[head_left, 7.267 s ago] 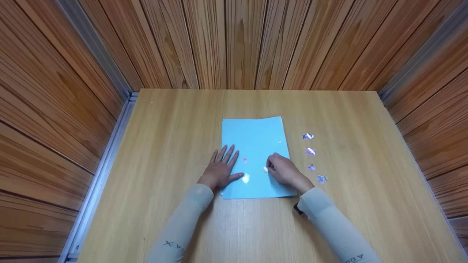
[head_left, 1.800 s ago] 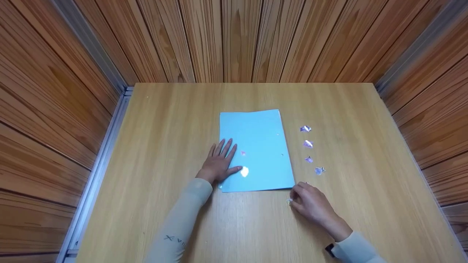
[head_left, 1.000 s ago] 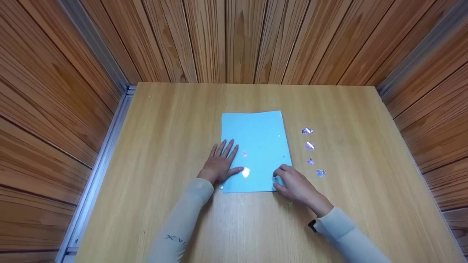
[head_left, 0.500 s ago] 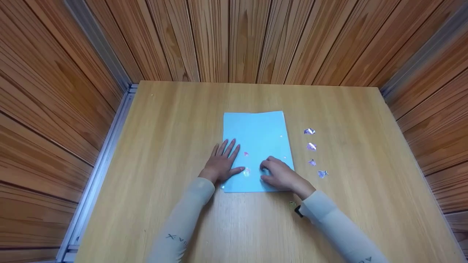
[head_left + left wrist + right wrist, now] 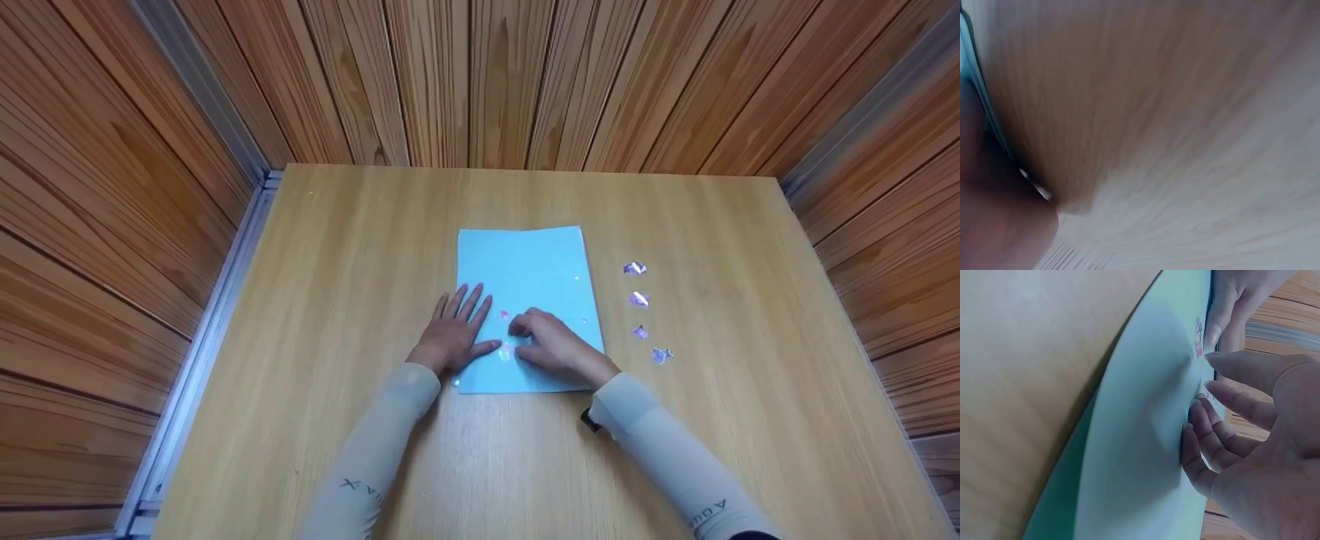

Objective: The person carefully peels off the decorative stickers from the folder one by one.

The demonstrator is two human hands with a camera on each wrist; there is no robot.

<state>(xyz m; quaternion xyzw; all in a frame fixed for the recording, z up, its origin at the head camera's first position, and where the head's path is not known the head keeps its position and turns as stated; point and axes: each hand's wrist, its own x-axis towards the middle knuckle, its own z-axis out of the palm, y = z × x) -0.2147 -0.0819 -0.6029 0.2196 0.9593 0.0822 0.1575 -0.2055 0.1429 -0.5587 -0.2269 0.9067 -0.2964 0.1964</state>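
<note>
A blue folded card (image 5: 517, 262) lies on the table. My left hand (image 5: 450, 337) rests flat on its left side, fingers spread, thumb beside a shiny sticker (image 5: 505, 352). My right hand (image 5: 555, 345) is over the card's lower middle, thumb and forefinger apart on either side of that sticker's right end. In the right wrist view the fingertips (image 5: 1196, 402) bend down to the card, with a small printed sticker (image 5: 1198, 337) just beyond the thumb. A pink sticker (image 5: 504, 315) sits above. The left wrist view shows mainly table and the side of the left hand (image 5: 1005, 225).
Several shiny purple stickers (image 5: 639, 300) lie in a column on the table right of the card. Tiny pale specks (image 5: 577, 277) show near the card's right edge. Wood-panelled walls (image 5: 495, 82) enclose the table, with a metal rail (image 5: 202, 337) along the left.
My right hand has moved from the table below the card's right corner leftward onto the card, up to the shiny sticker. A small greenish piece on the table is now hidden. The left hand stays put.
</note>
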